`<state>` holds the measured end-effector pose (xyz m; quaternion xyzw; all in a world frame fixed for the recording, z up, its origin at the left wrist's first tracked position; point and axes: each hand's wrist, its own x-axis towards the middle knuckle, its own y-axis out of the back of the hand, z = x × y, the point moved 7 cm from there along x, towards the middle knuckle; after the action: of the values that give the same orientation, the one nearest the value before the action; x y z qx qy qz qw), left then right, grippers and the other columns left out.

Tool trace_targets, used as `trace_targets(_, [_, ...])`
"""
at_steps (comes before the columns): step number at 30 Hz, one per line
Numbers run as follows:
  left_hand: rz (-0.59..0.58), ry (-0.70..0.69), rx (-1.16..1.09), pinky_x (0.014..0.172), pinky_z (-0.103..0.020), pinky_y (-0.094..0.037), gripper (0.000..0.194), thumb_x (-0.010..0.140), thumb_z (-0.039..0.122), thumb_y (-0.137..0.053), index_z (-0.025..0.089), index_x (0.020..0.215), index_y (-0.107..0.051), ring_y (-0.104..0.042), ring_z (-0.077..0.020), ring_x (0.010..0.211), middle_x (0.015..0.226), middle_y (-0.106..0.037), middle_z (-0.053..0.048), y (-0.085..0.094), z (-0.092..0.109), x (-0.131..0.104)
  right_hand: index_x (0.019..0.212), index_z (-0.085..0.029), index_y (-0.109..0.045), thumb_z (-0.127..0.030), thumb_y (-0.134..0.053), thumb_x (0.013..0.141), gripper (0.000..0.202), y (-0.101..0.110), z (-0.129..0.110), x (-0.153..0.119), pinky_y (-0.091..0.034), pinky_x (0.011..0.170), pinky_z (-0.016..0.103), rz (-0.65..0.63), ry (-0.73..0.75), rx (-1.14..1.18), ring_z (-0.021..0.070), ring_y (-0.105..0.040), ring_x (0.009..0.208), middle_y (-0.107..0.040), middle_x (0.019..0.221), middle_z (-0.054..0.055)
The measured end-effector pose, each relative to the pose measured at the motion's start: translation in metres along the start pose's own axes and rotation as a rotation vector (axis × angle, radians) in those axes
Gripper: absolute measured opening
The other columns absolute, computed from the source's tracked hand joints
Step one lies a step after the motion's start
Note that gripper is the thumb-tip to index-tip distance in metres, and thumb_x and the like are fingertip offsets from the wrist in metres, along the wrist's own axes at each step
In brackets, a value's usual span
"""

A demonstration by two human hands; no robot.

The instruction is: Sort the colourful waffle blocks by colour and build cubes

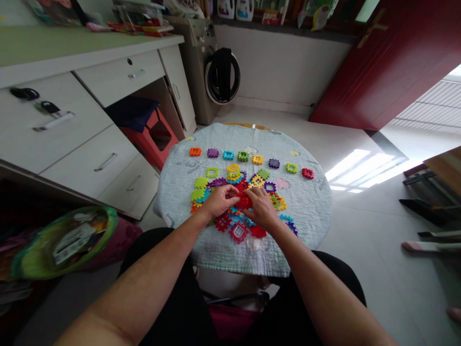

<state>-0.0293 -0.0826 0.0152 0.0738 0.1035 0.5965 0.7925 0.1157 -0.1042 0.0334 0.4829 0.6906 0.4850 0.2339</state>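
Note:
Both hands meet over a heap of colourful toothed plastic building pieces in the middle of the table. My left hand [222, 199] has its fingers closed on the left side of a red building piece [243, 192]. From the other side, my right hand [260, 204] grips the same piece, its fingers bent over it. Just in front of my hands lie loose red pieces [238, 232]. Green pieces [198, 193] are stacked left of the heap, and a yellow piece [257, 181] lies behind my right hand. Fingers partly hide the held piece.
Toward the far side of the cloth-covered round table [302, 226] runs a row of small assembled blocks, among them a green one [243, 156] and a red one [307, 173]. A waste bin [111, 235] stands at left, near white drawers [104, 161] and a red stool [158, 139].

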Motion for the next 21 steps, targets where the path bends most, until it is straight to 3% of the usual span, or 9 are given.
trace_targets(4, [0.29,-0.049,0.079,0.076,-0.03,-0.05,0.021,0.075,0.03,-0.062,0.015,0.089,-0.063,-0.063,-0.0161,0.078,0.085,-0.068,-0.004,0.05,0.002,0.0,0.127,-0.02,-0.054,-0.029,-0.065,0.076,0.052,0.013,0.025,0.006,-0.035,0.097,0.041,0.096,-0.119,-0.04,0.0274,-0.043,0.11,-0.05,0.121,0.011])
trace_targets(7, [0.391,-0.058,0.056,0.076,-0.03,-0.05,0.021,0.074,0.028,-0.062,0.015,0.09,-0.063,-0.063,-0.0157,0.079,0.085,-0.067,-0.004,0.071,0.001,-0.003,0.128,-0.021,-0.054,-0.03,-0.065,0.076,0.054,0.005,0.025,0.01,-0.035,0.097,0.042,0.022,-0.082,-0.061,0.0277,-0.042,0.11,-0.051,0.124,0.01])
trace_targets(14, [0.334,-0.083,0.091,0.077,-0.03,-0.051,0.02,0.076,0.028,-0.06,0.015,0.091,-0.063,-0.064,-0.0159,0.079,0.086,-0.068,-0.004,0.058,0.004,-0.005,0.13,-0.024,-0.052,-0.029,-0.062,0.08,0.051,-0.028,0.005,0.017,-0.031,0.1,0.044,-0.08,-0.023,-0.098,0.0287,-0.037,0.119,-0.052,0.133,0.007])
trace_targets(21, [0.277,-0.083,0.143,0.077,-0.031,-0.052,0.017,0.076,0.024,-0.058,0.016,0.09,-0.063,-0.064,-0.0159,0.078,0.085,-0.068,-0.004,0.049,0.01,-0.005,0.126,-0.023,-0.054,-0.03,-0.061,0.08,0.048,-0.034,0.003,0.024,-0.029,0.1,0.045,-0.116,-0.045,-0.096,0.0294,-0.037,0.121,-0.057,0.126,0.008])
